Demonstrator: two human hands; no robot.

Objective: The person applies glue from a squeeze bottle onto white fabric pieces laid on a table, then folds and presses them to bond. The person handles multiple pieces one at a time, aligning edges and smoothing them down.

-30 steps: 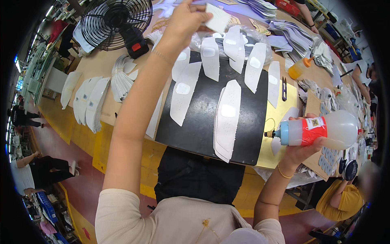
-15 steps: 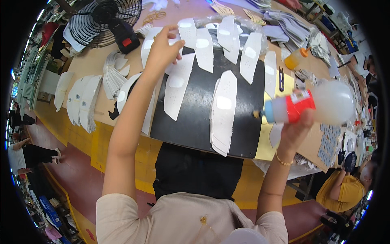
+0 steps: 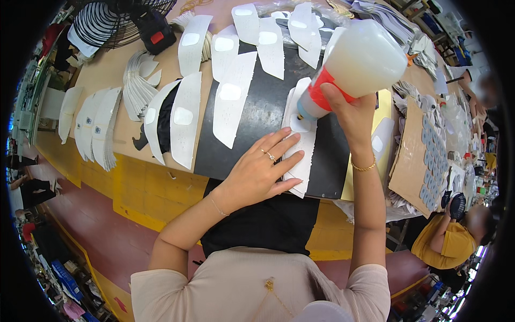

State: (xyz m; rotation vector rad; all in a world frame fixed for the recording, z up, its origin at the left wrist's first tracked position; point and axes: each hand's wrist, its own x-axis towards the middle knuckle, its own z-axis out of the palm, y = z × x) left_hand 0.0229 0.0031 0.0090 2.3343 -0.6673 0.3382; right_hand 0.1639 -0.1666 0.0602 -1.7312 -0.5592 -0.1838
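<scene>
My right hand [image 3: 353,115] grips a translucent squeeze bottle [image 3: 370,56] with a red band and a light blue cap. The bottle is tipped, its nozzle down at the white patch on the top piece of a small stack of white cut pieces [image 3: 303,140]. My left hand [image 3: 263,166] lies flat on that stack with fingers spread, just below the nozzle. The stack rests on a black board [image 3: 257,142]. More white pieces with glossy white patches, such as the long one [image 3: 232,110] left of the stack, lie around it.
A black fan [image 3: 102,24] stands at the far left, beside a black box [image 3: 153,32] with a red spot. Bundled white pieces [image 3: 96,129] lie on the left. Cardboard bearing grey tabs [image 3: 410,155] is at right. A person in yellow [image 3: 445,241] sits beyond.
My left hand has come down from the far pieces onto the near stack. My right hand has swung the bottle leftward and tipped its nozzle to the stack's patch.
</scene>
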